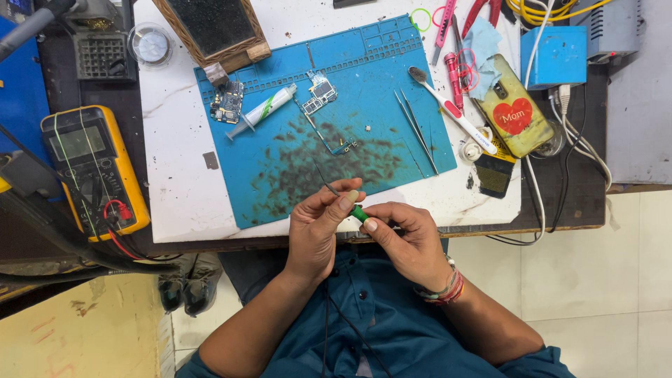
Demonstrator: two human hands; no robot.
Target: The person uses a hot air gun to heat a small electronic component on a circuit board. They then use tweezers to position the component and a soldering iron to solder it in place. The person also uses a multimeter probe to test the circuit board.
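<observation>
Both hands, left [316, 227] and right [406, 238], pinch a green-handled tool [350, 204], its tip toward 11 o'clock over the mat [392, 91]

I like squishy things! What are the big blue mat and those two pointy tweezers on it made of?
The blue mat looks like soft rubber or silicone: dull, not shiny, with moulded little trays along its top edge and dark smudges across it. The tweezers look like bare metal: thin, grey and slightly gleaming, with sharp tips. So the mat is probably bendy, and the tweezers probably hard, though a picture cannot prove it.

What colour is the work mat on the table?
Blue, with dark smudges; the work mat shows best in the head view.
</observation>
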